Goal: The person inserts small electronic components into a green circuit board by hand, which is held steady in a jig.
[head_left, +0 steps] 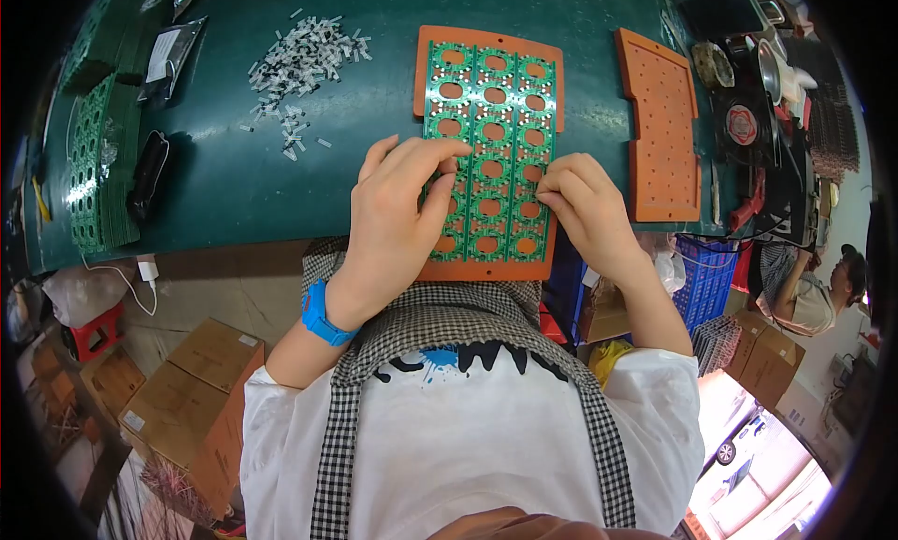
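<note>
A green printed circuit board panel (pixel 472 166), with rows of oval cut-outs, lies on an orange fixture plate (pixel 491 272) in front of me. My left hand (pixel 398 199) is over the panel's left edge, its index finger reaching across the board. The left thumb and a curled finger come together; anything between them is too small to tell. At the panel's right edge, my right hand (pixel 585 203) has thumb and fingertips pinched together, and what they hold, if anything, is hidden. A pile of small clear-and-white parts (pixel 304 58) lies up and left of the panel.
A second orange plate (pixel 662 129) lies to the right. Stacked green boards (pixel 98 166) and a black pouch-like item (pixel 148 175) stand at the left. Tools and a round tin (pixel 742 126) crowd the far right. Below the bench are cartons (pixel 192 381) and a blue crate (pixel 703 283).
</note>
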`<state>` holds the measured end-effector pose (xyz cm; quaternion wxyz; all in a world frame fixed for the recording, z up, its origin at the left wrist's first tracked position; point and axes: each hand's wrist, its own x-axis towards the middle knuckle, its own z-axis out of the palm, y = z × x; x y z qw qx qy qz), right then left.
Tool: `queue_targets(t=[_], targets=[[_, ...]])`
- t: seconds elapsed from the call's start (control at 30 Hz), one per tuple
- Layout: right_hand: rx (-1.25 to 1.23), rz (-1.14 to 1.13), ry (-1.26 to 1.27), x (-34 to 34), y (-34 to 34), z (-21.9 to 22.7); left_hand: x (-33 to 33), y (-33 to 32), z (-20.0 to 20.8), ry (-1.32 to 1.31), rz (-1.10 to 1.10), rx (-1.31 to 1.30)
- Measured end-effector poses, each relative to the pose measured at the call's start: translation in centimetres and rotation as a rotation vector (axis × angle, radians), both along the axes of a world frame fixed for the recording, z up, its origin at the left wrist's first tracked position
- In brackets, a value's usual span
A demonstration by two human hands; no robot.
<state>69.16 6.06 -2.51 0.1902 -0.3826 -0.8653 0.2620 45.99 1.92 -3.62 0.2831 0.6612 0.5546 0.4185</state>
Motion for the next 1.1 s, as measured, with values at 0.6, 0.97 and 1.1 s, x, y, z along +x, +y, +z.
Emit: queue_targets(t=[0.6,0.97,1.1], targets=[[0.302,0.076,-0.04,0.5,-0.7,-0.6,0.7,-0.8,1.3,-0.324,-0.082,-0.109],[0.164,0.057,0.207,-1.1,-2.9,1.5,1.8,-1.5,2.1,-0.657,-0.288,-0.492],[0.067,0.046,0.256,-1.3,-3.2,1.8,2.0,-1.6,2.5,-0.571,-0.273,-0.42]])
